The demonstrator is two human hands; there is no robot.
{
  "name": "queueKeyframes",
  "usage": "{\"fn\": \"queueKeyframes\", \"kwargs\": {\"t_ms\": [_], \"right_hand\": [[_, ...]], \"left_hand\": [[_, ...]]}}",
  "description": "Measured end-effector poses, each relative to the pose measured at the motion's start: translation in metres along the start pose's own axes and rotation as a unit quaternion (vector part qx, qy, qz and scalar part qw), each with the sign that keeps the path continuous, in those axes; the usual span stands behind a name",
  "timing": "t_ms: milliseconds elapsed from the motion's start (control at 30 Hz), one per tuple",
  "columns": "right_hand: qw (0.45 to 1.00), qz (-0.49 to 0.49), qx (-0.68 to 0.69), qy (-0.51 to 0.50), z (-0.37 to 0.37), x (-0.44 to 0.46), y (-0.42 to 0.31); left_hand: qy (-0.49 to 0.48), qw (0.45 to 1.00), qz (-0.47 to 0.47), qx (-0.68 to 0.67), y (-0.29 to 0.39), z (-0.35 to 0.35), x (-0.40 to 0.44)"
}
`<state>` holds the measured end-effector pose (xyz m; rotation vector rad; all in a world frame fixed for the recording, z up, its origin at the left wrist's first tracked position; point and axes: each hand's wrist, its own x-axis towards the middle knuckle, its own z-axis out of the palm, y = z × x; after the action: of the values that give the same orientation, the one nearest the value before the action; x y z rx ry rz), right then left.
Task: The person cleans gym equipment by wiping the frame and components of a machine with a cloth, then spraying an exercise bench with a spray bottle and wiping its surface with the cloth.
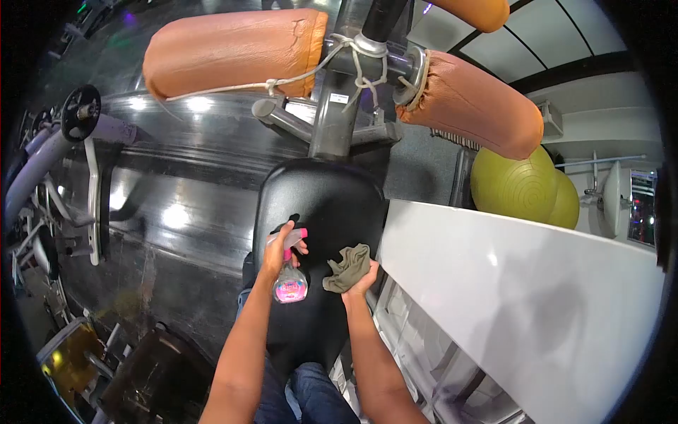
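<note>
My left hand [280, 251] is closed around the neck of a clear spray bottle [290, 284] with a pink-and-white trigger head and a pink label. The bottle is upright above a black padded bench [321, 205]. To its right, my right hand [363, 280] grips a crumpled olive-green cloth [347, 268], also over the bench pad. Cloth and bottle are apart. The fingers under the cloth are partly hidden.
Orange padded rollers [233, 53] tied with white cord flank a metal post [333, 116] at the bench's far end. A white panel [522, 297] runs along the right. Green exercise balls [513, 185] sit behind it. Gym machines [88, 134] stand at left.
</note>
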<state>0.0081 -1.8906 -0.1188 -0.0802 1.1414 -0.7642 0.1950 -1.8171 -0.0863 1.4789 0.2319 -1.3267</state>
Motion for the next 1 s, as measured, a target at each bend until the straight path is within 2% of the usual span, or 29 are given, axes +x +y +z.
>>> {"fn": "queueKeyframes", "kwargs": {"t_ms": [100, 167, 400, 467, 500, 567, 633, 667, 733, 767, 833, 900, 967, 1000], "right_hand": [[1.0, -0.003, 0.016, -0.003, 0.003, 0.0, 0.001], [1.0, -0.002, 0.02, -0.006, -0.001, -0.001, 0.003], [0.999, -0.033, -0.022, -0.02, 0.012, -0.014, 0.0], [0.977, -0.069, -0.167, 0.116, 0.033, -0.025, -0.01], [0.977, -0.071, -0.164, 0.118, 0.046, -0.028, -0.015], [0.891, -0.264, -0.362, 0.079, 0.074, -0.026, -0.025], [0.803, -0.365, -0.468, 0.053, 0.094, -0.012, -0.04], [0.803, -0.366, -0.468, 0.053, 0.106, -0.005, -0.049], [0.657, -0.468, -0.587, 0.068, 0.126, 0.008, -0.059], [0.659, -0.465, -0.588, 0.068, 0.127, 0.018, -0.056], [0.482, -0.478, -0.721, 0.139, 0.123, 0.036, -0.045], [0.481, -0.482, -0.717, 0.15, 0.122, 0.036, -0.041], [0.508, -0.463, -0.71, 0.155, 0.117, 0.032, -0.039], [0.527, -0.423, -0.719, 0.162, 0.118, 0.023, -0.039]], "left_hand": [[-0.001, 1.0, -0.021, 0.006, -0.001, -0.001, 0.007], [0.042, 0.999, 0.015, 0.012, -0.006, 0.004, 0.01], [0.028, 0.998, 0.048, -0.013, -0.017, -0.002, 0.021], [0.021, 0.999, 0.034, -0.018, -0.018, -0.004, 0.023], [0.018, 0.999, 0.034, -0.015, -0.017, -0.004, 0.022], [0.006, 0.999, 0.038, -0.007, -0.016, -0.005, 0.02], [0.0, 0.999, 0.039, -0.008, -0.016, -0.007, 0.022], [-0.002, 0.999, 0.029, -0.015, -0.015, -0.007, 0.022], [0.006, 1.0, 0.012, -0.024, -0.011, -0.005, 0.019], [0.008, 1.0, 0.009, -0.022, -0.009, -0.005, 0.019], [0.004, 1.0, 0.002, -0.021, -0.009, -0.005, 0.018], [0.007, 1.0, -0.003, -0.023, -0.011, -0.005, 0.02], [0.01, 1.0, -0.005, -0.025, -0.011, -0.006, 0.022], [0.009, 1.0, 0.002, -0.017, -0.012, -0.006, 0.022]]}}
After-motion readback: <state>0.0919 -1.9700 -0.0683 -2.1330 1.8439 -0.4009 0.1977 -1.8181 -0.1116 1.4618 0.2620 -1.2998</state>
